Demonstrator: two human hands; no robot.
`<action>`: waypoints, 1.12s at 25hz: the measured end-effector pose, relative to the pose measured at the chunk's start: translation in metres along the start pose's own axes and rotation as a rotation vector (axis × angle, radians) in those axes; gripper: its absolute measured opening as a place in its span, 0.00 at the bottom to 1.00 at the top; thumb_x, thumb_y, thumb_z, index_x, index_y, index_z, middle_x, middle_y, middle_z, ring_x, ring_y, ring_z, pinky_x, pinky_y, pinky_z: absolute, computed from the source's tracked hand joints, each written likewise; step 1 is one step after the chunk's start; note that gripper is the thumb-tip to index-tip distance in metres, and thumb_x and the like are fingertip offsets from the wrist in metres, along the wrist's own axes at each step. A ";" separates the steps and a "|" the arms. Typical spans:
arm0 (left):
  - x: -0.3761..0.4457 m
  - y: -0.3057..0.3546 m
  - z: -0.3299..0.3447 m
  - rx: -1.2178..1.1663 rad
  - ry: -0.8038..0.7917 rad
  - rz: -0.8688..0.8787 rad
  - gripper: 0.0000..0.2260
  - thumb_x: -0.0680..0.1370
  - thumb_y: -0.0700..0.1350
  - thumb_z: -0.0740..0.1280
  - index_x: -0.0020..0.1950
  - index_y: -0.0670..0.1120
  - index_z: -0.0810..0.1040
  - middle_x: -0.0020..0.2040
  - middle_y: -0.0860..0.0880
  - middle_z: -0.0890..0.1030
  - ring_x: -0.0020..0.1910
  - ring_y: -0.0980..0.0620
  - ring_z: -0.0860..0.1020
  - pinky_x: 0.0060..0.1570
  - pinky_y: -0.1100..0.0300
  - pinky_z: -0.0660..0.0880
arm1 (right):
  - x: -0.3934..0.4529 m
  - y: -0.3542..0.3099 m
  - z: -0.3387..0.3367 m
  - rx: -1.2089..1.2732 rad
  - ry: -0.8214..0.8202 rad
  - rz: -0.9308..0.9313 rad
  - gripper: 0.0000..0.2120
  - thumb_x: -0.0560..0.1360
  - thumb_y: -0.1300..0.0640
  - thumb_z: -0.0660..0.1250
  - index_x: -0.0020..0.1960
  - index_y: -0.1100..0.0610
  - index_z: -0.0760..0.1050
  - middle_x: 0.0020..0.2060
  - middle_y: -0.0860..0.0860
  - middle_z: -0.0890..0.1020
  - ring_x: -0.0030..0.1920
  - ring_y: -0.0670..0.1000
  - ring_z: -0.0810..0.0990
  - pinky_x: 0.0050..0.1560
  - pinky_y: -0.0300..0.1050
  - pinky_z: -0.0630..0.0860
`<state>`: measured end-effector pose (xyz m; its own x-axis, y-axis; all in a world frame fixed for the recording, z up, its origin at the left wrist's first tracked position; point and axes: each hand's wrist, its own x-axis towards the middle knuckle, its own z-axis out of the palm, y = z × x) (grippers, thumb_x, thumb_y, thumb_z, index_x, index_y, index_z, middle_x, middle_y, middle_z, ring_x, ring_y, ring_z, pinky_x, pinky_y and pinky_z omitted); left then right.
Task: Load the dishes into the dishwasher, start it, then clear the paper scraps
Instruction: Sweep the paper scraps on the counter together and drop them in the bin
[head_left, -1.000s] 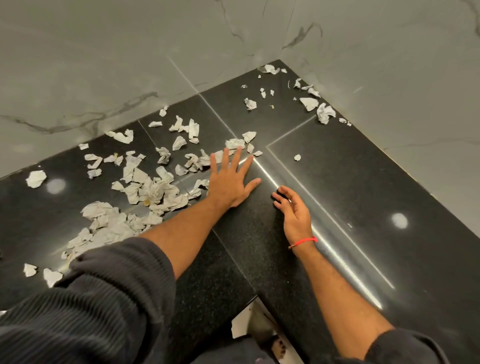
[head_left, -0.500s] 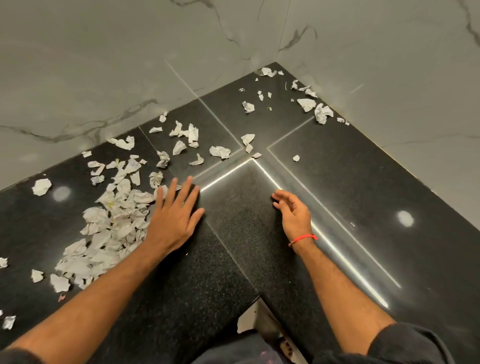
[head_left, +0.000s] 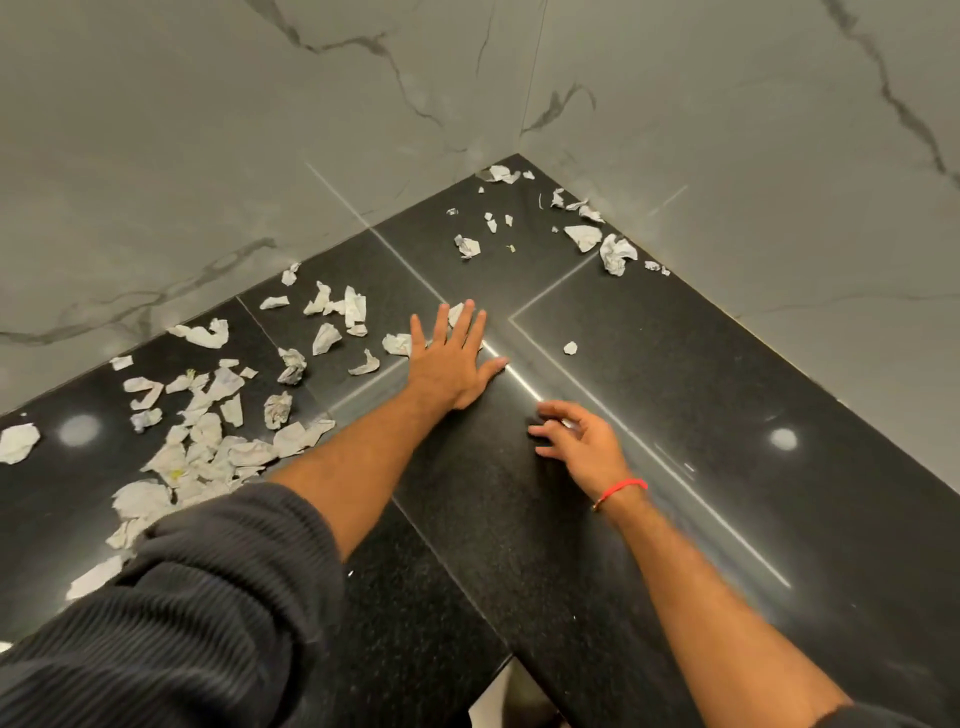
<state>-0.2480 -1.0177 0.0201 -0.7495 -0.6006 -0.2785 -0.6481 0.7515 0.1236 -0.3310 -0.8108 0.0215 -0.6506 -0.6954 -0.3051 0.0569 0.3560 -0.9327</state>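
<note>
Head view: left hand (head_left: 451, 358) lay flat, fingers spread, on countertop (head_left: 675, 415) beside paper scraps (head_left: 208, 447) heaped toward the left edge. Right hand (head_left: 582, 441) hovered loosely curled, holding nothing. Best swept leftward, palm low, into 1 pile. More crumpled bits (head_left: 615, 253) sat far in the back corner against marble wall (head_left: 260, 130).

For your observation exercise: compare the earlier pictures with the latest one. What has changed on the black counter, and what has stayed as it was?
The left hand, flat and open, swept loose paper scraps leftward into the heap, then reached forward again; its fingers now lie over a scrap near the seam. The right hand shifted only slightly and holds nothing. The scraps by the far corner and the lone scrap stayed put.
</note>
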 end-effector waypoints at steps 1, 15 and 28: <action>-0.013 -0.013 0.004 0.013 0.002 -0.012 0.38 0.80 0.71 0.40 0.84 0.50 0.41 0.84 0.51 0.40 0.82 0.43 0.40 0.77 0.33 0.41 | 0.011 -0.008 -0.007 -0.148 0.071 -0.080 0.13 0.79 0.67 0.63 0.60 0.57 0.76 0.62 0.61 0.78 0.55 0.53 0.81 0.57 0.48 0.80; -0.175 -0.087 0.035 -0.171 0.146 -0.119 0.34 0.81 0.68 0.35 0.82 0.52 0.36 0.81 0.56 0.31 0.79 0.48 0.28 0.75 0.35 0.31 | -0.024 -0.017 0.121 -0.653 -0.404 -0.379 0.26 0.83 0.58 0.54 0.79 0.62 0.54 0.79 0.56 0.53 0.80 0.53 0.48 0.79 0.53 0.45; 0.032 0.075 -0.008 -0.139 0.068 0.214 0.33 0.82 0.61 0.58 0.83 0.52 0.50 0.84 0.48 0.41 0.82 0.41 0.46 0.74 0.26 0.45 | 0.082 -0.041 -0.084 -1.129 -0.056 0.129 0.42 0.74 0.34 0.65 0.78 0.37 0.44 0.80 0.47 0.41 0.79 0.60 0.42 0.73 0.70 0.50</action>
<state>-0.3217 -0.9830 0.0279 -0.8760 -0.4523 -0.1673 -0.4823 0.8215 0.3042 -0.4508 -0.8299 0.0509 -0.6532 -0.6297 -0.4206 -0.6122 0.7660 -0.1960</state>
